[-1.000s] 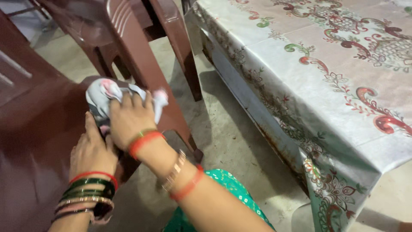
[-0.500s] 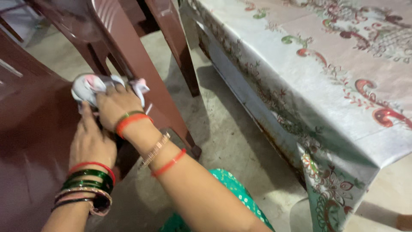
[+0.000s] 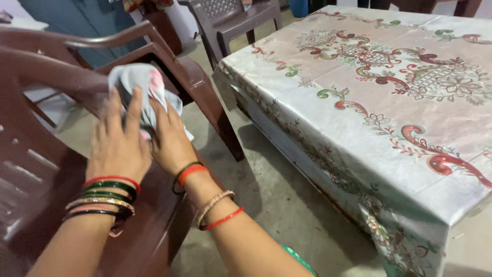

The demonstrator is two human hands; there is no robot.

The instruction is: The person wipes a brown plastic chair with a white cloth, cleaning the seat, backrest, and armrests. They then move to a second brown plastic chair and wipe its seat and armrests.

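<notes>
While pressed against the armrest (image 3: 61, 77) of a dark brown plastic chair (image 3: 46, 169), a crumpled grey cloth (image 3: 138, 90) with pink patches sits under both hands, at the front end of that armrest. Left hand (image 3: 119, 146): laid flat over the cloth's lower part, fingers (image 3: 134, 110) straight and close together, pointing up along the armrest; not curled round anything that can be seen. Right hand (image 3: 173, 141): just beside the left and touching it, fingers (image 3: 163, 115) folded into the cloth, gripping it from the right side. Loose corner of cloth hanging off the right edge of the armrest, below the right hand. Stack of green, red and gold bangles (image 3: 105, 197) on the left wrist; green and red bangles, a gold chain and a red thread (image 3: 221, 220) on the right wrist and forearm.

Second brown chair (image 3: 169, 66) just behind the first, its armrest near the cloth. Third chair (image 3: 230, 15) at the far corner of a low table (image 3: 287, 133). Table covered by a pale flowered tablecloth (image 3: 400, 102) draped over the near edge and corner. Bare concrete floor (image 3: 277, 195) between chair and table. Scrap of green patterned fabric (image 3: 300, 259) at the bottom edge of view.
</notes>
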